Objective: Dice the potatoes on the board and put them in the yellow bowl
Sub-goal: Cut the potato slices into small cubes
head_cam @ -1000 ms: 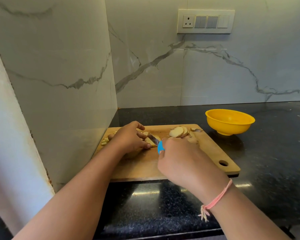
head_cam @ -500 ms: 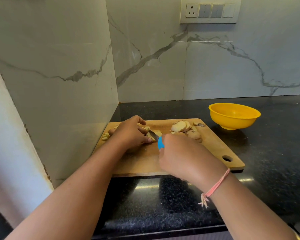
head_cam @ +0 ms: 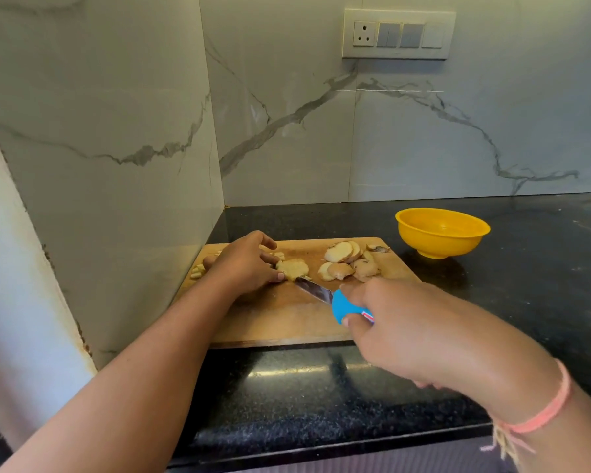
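bench (head_cam: 526,285): black.
board (head_cam: 280,319): wooden, on bench.
right hand (head_cam: 406,329): fingers clenched round knife (head_cam: 345,307) handle; blade tip beside potato piece (head_cam: 292,268).
left hand (head_cam: 243,264): fingers grasp potato piece on board.
bowl (head_cam: 437,245): yellow, just right of board.
slices (head_cam: 347,262): heaped, board's far right.

The bowl (head_cam: 437,245) at the far right is plain bright yellow. The board (head_cam: 287,315) is light tan wood. The potato slices (head_cam: 342,252) are cream with brown skin edges; the potato piece (head_cam: 292,268) to their left is pale yellow. The knife (head_cam: 347,307) has a sky-blue handle and a grey blade. The desk (head_cam: 526,268) is black with fine pale speckles. The wall (head_cam: 423,138) is white marble with grey veins. The wrist thread (head_cam: 546,407) is pink.
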`<state>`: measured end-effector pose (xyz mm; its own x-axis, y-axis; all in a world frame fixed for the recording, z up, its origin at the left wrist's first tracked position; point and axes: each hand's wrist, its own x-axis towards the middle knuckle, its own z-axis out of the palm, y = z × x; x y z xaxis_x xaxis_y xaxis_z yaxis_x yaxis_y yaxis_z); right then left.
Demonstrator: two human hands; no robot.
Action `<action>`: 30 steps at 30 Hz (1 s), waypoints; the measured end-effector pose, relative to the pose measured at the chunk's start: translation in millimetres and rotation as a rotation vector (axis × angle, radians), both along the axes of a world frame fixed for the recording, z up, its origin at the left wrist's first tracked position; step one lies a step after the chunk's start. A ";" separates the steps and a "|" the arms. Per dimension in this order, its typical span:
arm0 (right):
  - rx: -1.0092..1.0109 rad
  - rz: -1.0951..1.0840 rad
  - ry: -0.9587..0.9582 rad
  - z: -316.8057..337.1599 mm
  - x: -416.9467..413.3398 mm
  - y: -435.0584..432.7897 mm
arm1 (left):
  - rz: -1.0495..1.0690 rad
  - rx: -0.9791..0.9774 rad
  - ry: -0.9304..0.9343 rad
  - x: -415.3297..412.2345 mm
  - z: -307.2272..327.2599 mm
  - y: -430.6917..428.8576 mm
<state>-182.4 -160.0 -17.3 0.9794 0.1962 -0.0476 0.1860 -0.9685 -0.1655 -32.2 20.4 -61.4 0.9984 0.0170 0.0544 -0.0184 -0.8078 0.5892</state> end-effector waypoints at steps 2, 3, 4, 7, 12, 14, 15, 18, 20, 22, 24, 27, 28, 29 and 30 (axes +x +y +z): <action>0.078 0.000 0.009 3.3 3.9 -6.2 | -0.036 -0.004 0.009 -0.4 0.0 1.2; 0.150 -0.008 0.015 5.0 6.7 -9.2 | -0.056 0.003 0.012 -0.7 0.5 1.5; 0.225 -0.018 0.014 6.5 9.6 -12.1 | -0.075 0.019 0.015 -1.2 0.7 1.6; 0.366 -0.031 -0.080 9.8 25.3 -17.3 | -0.104 0.073 0.033 -1.0 2.2 1.2; 0.400 -0.008 -0.179 11.1 64.6 -9.1 | -0.119 0.107 0.031 0.6 1.3 0.1; 0.397 0.011 -0.188 11.6 79.5 -3.9 | -0.116 0.158 0.004 1.2 0.1 1.3; 0.396 0.016 -0.198 12.5 87.0 -1.8 | -0.114 0.178 -0.004 1.1 0.1 2.5; 0.415 0.021 -0.249 15.3 109.4 1.3 | -0.113 0.224 -0.026 -2.0 2.8 4.9; 0.447 0.031 -0.291 12.8 122.8 1.6 | -0.097 0.276 -0.052 -5.2 6.3 3.9; 0.472 0.030 -0.332 5.1 131.9 1.0 | -0.080 0.319 -0.072 -8.0 9.3 2.1; 0.479 0.030 -0.360 -4.7 137.2 -0.5 | -0.064 0.344 -0.078 -7.5 10.1 1.2; 0.473 0.026 -0.381 -15.0 140.2 -4.7 | -0.063 0.354 -0.035 -5.2 8.2 1.2; 0.476 0.021 -0.394 -16.9 141.3 -6.7 | -0.069 0.348 -0.025 -4.5 7.3 0.7; 0.482 0.016 -0.409 -18.4 142.8 -8.3 | -0.073 0.344 -0.023 -4.8 7.3 0.0; 0.485 0.012 -0.420 -19.8 144.2 -9.6 | -0.073 0.345 -0.020 -5.5 7.6 -1.1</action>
<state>-38.2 -169.5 -37.0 0.8927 0.1103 0.4369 0.3409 -0.7994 -0.4948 -37.7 19.3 -53.8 0.9950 -0.0768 0.0644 -0.0919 -0.9553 0.2809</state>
